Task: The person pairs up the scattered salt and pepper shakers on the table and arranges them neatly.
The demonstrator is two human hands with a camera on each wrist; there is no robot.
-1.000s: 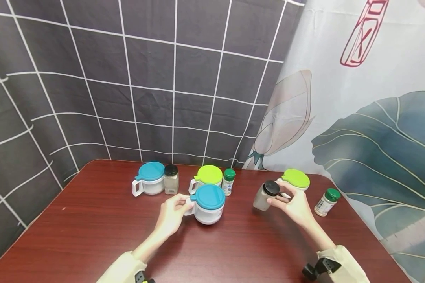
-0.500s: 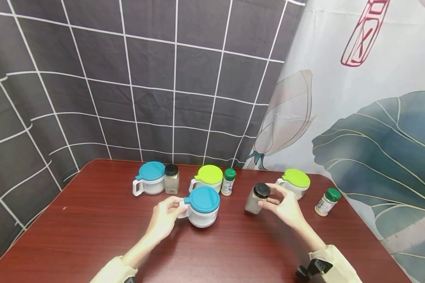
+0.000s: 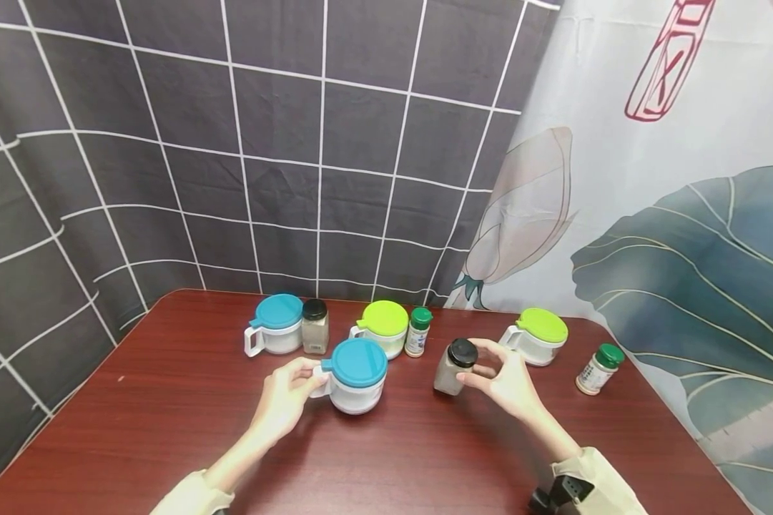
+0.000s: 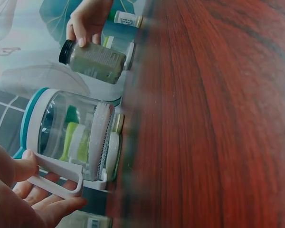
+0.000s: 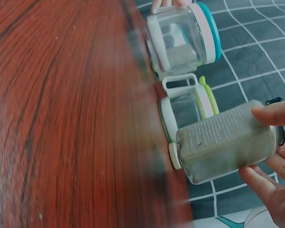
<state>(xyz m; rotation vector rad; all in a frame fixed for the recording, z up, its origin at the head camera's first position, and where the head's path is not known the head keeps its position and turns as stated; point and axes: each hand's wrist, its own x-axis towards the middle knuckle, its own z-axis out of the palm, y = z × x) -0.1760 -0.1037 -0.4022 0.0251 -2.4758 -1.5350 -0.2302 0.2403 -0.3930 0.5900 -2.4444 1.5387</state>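
My left hand (image 3: 287, 397) grips the white handle of a clear seasoning jar (image 4: 69, 128) with a blue lid (image 3: 359, 362). Thumb and fingers close around that handle in the left wrist view. The jar is held off the table, lid upward. On the right, my right hand (image 3: 505, 383) pinches a square spice bottle (image 5: 228, 142) with a black cap (image 3: 462, 352) near its top. Greyish contents show through its sides, and it tilts slightly. In the head view, the bottle stands to the right of the blue-lidded jar, a gap between them.
Along the back of the red-brown table (image 3: 167, 429) stand another blue-lidded jar (image 3: 279, 322), a black-capped bottle (image 3: 315, 329), a green-lidded jar (image 3: 384, 325) and a green-capped shaker (image 3: 417, 332). At right are another green-lidded jar (image 3: 540, 336) and shaker (image 3: 598, 370).
My left hand has carried the blue-lidded jar leftward and slightly nearer. My right hand has moved the spice bottle to the left, uncovering the green-lidded jar behind it.
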